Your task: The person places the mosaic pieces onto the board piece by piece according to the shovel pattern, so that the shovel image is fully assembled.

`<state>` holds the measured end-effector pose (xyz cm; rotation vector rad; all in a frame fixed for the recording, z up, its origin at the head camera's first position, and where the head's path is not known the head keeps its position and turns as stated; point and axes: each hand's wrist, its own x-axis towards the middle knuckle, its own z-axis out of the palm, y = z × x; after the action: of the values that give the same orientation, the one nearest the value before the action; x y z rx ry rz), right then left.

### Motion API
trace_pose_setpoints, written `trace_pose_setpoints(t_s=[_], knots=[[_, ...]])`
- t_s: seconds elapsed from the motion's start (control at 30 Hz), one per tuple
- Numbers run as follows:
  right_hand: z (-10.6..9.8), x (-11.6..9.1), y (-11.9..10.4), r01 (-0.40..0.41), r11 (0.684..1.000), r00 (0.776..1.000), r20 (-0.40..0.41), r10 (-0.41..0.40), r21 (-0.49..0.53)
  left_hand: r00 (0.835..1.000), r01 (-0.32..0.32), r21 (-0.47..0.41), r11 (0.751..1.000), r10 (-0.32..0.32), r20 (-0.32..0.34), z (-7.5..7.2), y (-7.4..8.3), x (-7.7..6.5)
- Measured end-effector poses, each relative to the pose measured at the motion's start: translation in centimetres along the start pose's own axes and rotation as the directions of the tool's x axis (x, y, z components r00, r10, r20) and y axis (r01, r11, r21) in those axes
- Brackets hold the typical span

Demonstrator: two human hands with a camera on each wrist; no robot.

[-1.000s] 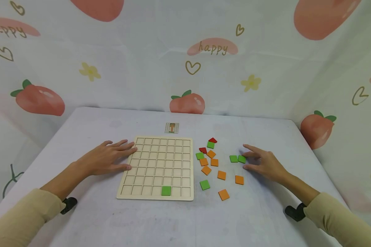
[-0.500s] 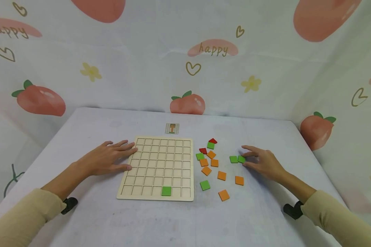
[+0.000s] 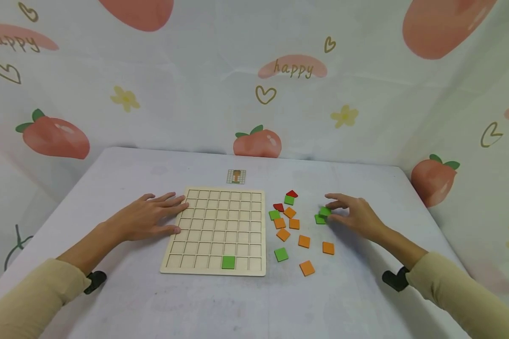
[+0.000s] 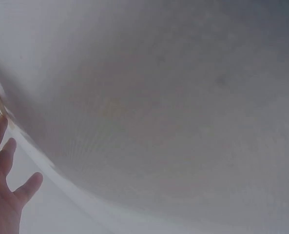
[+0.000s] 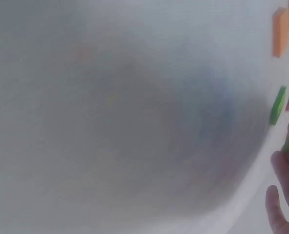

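Note:
My right hand (image 3: 358, 216) pinches a green square tile (image 3: 324, 211) between thumb and finger, lifted a little above the table. Below and partly behind it lies another green tile (image 3: 320, 220). In the right wrist view the right hand (image 5: 288, 175) shows at the right edge with the held tile (image 5: 287, 141) at its fingertips. My left hand (image 3: 146, 218) rests with spread, straight fingers on the left edge of a pale wooden grid board (image 3: 212, 226). One green tile (image 3: 228, 262) sits in a bottom-row cell. The left wrist view shows the left hand (image 4: 8, 180) at the board's edge.
Right of the board lie several orange tiles (image 3: 304, 241), more green tiles (image 3: 281, 254) and two red triangular pieces (image 3: 292, 193). A small picture card (image 3: 236, 176) lies behind the board. A printed cloth (image 3: 195, 94) hangs behind the table.
My right hand has closed on the right-hand green tile, raised it and moved slightly left and away from me. The left hand and the board have stayed in place.

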<state>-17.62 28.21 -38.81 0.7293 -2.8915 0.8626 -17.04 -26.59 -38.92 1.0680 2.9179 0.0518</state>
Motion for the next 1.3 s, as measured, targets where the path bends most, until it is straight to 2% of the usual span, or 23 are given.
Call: trace_pose_setpoints(t_s=[0.37,0.67,0.87,0.97,1.1,1.3], knots=[[1.3,2.2,-3.1,0.07,0.993,0.996,0.046,-0.075,0.091,1.0,0.009,-0.011,1.0,-0.009,0.006,0.1,-0.1,0.0],[3.4,3.8,-6.5,0.126,0.981,0.987,0.077,-0.138,0.146,1.0,-0.001,-0.011,1.0,0.001,-0.002,0.1,0.0,-0.1],[5.1,4.6,-8.7,0.243,0.945,0.961,0.076,-0.265,0.22,1.0,-0.006,-0.009,1.0,0.006,-0.007,0.2,0.0,0.0],[5.8,5.0,-9.7,0.309,0.923,0.941,0.07,-0.332,0.231,1.0,-0.004,-0.01,1.0,0.004,-0.003,0.2,0.0,0.0],[6.7,5.6,-11.0,0.352,0.908,0.922,0.084,-0.378,0.23,1.0,-0.003,-0.008,1.0,0.003,0.0,0.2,0.0,0.0],[7.8,6.1,-13.0,0.314,0.933,0.929,0.144,-0.34,0.176,1.0,-0.007,-0.006,1.0,0.007,-0.004,0.1,-0.1,0.0]])
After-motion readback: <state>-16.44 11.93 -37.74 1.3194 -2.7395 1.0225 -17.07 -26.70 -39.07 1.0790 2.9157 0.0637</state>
